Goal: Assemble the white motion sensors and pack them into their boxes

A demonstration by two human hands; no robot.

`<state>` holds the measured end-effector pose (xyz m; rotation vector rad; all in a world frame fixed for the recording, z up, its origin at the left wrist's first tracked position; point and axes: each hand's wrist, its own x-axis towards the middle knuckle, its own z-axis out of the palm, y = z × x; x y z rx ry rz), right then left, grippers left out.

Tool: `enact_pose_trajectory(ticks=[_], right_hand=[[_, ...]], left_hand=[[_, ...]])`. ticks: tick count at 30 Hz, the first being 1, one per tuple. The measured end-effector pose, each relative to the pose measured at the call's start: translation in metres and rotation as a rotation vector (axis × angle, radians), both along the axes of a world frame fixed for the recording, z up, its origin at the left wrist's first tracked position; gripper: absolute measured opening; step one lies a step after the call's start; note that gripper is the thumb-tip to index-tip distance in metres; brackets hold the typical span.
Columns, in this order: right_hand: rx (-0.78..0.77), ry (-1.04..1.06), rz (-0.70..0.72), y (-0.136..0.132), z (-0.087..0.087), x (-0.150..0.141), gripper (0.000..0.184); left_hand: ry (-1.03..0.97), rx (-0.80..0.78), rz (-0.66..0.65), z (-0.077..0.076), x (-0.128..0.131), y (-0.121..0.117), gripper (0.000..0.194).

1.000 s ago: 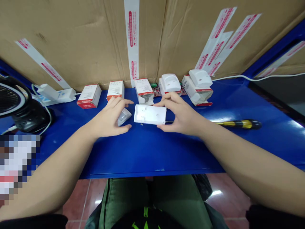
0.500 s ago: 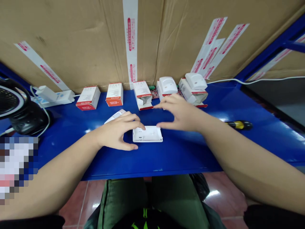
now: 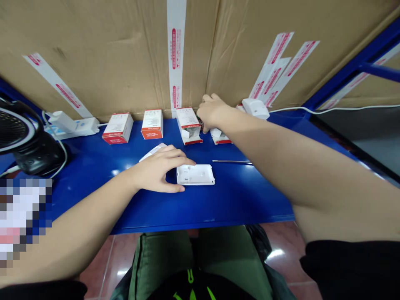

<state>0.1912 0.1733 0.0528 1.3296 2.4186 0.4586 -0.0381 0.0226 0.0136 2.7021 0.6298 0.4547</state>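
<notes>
Shell (image 3: 203,177) lies six o'clock of the middle box (image 3: 188,118), left hand (image 3: 161,168) spread about its nine-o'clock end; right hand (image 3: 214,111) has gone to twelve (grip hidden, can't tell), leaving one hand there.

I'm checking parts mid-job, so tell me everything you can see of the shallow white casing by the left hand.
The white casing is a shallow rectangular shell, seemingly plastic, with low walls, small molded details and a dark slot inside. It lies hollow side up on the blue table, long sides running roughly left to right. The left hand spans its left end, a fingertip over the far edge and the thumb by the near-left corner; how firmly it presses is unclear.
</notes>
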Motion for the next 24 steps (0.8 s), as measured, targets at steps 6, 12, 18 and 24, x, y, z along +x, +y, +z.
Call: enact_pose_trajectory(ticks=[6, 12, 18, 24], right_hand=[[0.024, 0.067, 0.089, 0.017, -0.010, 0.006, 0.036], [0.050, 0.115, 0.103, 0.023, -0.002, 0.011, 0.026], [0.037, 0.235, 0.047, 0.028, 0.015, 0.025, 0.020], [0.136, 0.514, 0.033, 0.001, 0.056, 0.036, 0.009]], left_hand=[[-0.017, 0.010, -0.008, -0.003, 0.000, 0.002, 0.059], [-0.024, 0.021, -0.001, -0.003, 0.000, 0.001, 0.059], [-0.032, -0.009, 0.026, -0.001, -0.002, 0.000, 0.062], [-0.136, 0.004, 0.078, 0.001, -0.003, 0.000, 0.059]])
